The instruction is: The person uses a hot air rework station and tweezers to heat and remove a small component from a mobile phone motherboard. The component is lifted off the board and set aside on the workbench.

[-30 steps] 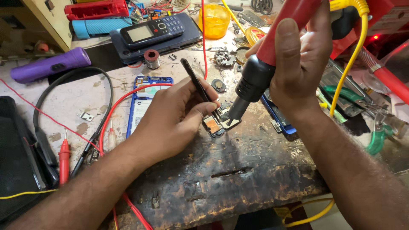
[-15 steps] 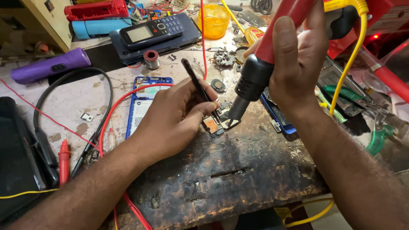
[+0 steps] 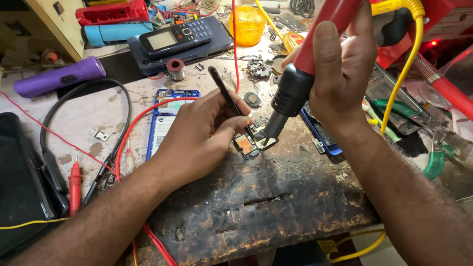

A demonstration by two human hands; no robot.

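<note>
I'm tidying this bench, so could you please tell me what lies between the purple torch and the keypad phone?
In the head view, a stretch of dark mat lies between the purple torch and the keypad phone; the blue cylinder sits just behind it.

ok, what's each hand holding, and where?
Left hand pinches black tweezers near their lower end. Right hand grips the red hot-air tool around its handle.
</note>
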